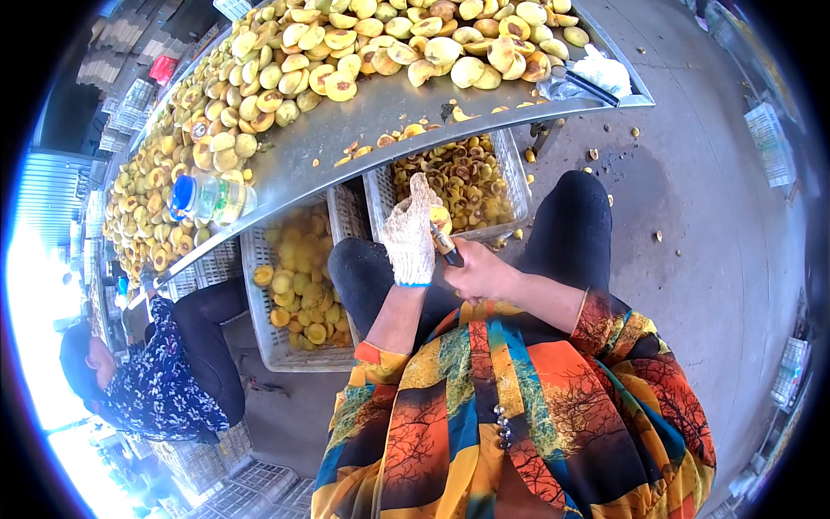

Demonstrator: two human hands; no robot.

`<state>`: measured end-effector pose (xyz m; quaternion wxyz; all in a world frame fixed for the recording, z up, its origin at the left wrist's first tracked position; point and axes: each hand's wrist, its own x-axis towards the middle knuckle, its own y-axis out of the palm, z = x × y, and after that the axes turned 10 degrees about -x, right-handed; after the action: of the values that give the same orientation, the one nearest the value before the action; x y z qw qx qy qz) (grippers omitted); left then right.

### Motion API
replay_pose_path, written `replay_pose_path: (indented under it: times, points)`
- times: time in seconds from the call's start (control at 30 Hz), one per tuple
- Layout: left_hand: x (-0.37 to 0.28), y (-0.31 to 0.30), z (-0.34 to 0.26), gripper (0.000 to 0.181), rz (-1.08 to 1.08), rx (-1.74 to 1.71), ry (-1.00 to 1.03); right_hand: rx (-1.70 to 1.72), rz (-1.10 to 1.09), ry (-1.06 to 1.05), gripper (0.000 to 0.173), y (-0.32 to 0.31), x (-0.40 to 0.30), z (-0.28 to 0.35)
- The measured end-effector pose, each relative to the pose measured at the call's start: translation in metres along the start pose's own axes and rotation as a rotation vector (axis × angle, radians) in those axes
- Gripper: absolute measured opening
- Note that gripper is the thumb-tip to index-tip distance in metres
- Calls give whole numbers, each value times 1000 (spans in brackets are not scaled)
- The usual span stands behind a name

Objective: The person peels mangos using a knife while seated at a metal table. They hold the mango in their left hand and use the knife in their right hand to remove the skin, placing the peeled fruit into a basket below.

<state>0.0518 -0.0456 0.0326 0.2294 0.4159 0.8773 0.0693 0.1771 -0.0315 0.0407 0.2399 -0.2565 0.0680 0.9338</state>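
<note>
My left hand point(410, 237), in a white knitted glove, grips a halved yellow peach point(441, 218) above a plastic crate point(522, 188) of pits and fruit scraps point(463, 168). My right hand point(483, 271) is bare and closed around the handle of a small pitting tool point(445, 244). The tool's metal end meets the cut fruit; its tip is hidden. Between my knees and the seated co-worker stands another white crate point(256, 324), holding peach halves point(311, 295).
A metal table point(382, 107) bears a large heap of halved peaches point(311, 58). A blue-capped plastic bottle point(217, 198) lies near its edge. At its right corner are a crumpled plastic bag point(600, 72) and a dark-handled tool point(591, 88). A co-worker point(162, 389) sits at left.
</note>
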Motion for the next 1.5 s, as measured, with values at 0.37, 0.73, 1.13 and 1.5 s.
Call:
replay_pose_path:
  times: [0.37, 0.73, 1.13, 1.5]
  points:
    - [34, -20, 27, 30, 155, 292, 142, 387, 109, 198, 14, 3, 3, -1]
    - [45, -21, 22, 37, 333, 486, 132, 670, 371, 277, 6, -9, 18, -16]
    - [85, -83, 18, 18, -9, -900, -373, -514, -523, -402, 29, 28, 77, -27]
    - [27, -248, -54, 50, -823, 787, 399, -1235, -672, -283, 23, -84, 73, 44]
